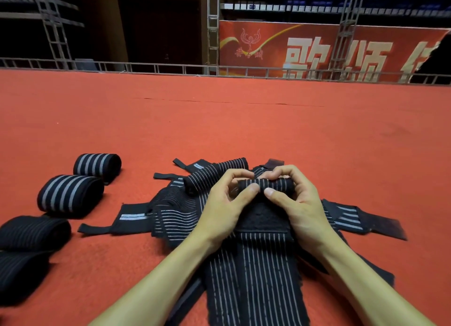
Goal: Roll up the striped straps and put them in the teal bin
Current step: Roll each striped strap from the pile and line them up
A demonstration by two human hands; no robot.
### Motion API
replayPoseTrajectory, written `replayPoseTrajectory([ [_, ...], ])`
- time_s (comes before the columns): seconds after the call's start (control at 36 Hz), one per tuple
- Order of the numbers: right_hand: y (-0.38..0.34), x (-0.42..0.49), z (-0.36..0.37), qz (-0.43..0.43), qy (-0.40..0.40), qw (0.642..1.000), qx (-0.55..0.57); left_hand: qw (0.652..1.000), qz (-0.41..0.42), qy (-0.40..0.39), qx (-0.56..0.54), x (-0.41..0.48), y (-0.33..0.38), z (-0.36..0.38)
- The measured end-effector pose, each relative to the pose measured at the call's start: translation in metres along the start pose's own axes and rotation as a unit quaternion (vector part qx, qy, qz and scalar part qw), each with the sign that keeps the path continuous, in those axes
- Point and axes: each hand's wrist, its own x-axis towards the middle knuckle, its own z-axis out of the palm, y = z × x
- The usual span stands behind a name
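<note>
We pinch small roll [268,186] at end of striped strap [253,264], left hand [224,208] and right hand [300,203] each in tight grip, so it cannot spring open. Rest lies flat toward us. Finished rolls [70,195] sit left on red floor [219,125]. Teal bin unseen.

Red carpet [219,120] runs to a metal railing [185,68] — behind it, a red banner [273,30].
</note>
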Motion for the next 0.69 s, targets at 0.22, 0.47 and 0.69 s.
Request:
replayPoseTrajectory([
  [0.22, 0.0036, 0.0012, -0.0010, 0.036, 0.010, 0.999, 0.027, 1.000, 0.017, 0.011, 0.004, 0.0006, 0.0021, -0.0009],
  [0.47, 0.0016, -0.0002, 0.0009, 0.057, -0.001, 0.998, -0.023, 0.998, 0.048, 0.032, 0.028, -0.0004, 0.0040, -0.0018],
  [0.69, 0.0026, -0.0013, -0.0017, 0.032, 0.000, 0.999, -0.036, 1.000, 0.001, -0.013, -0.019, -0.0024, 0.0017, 0.0011],
])
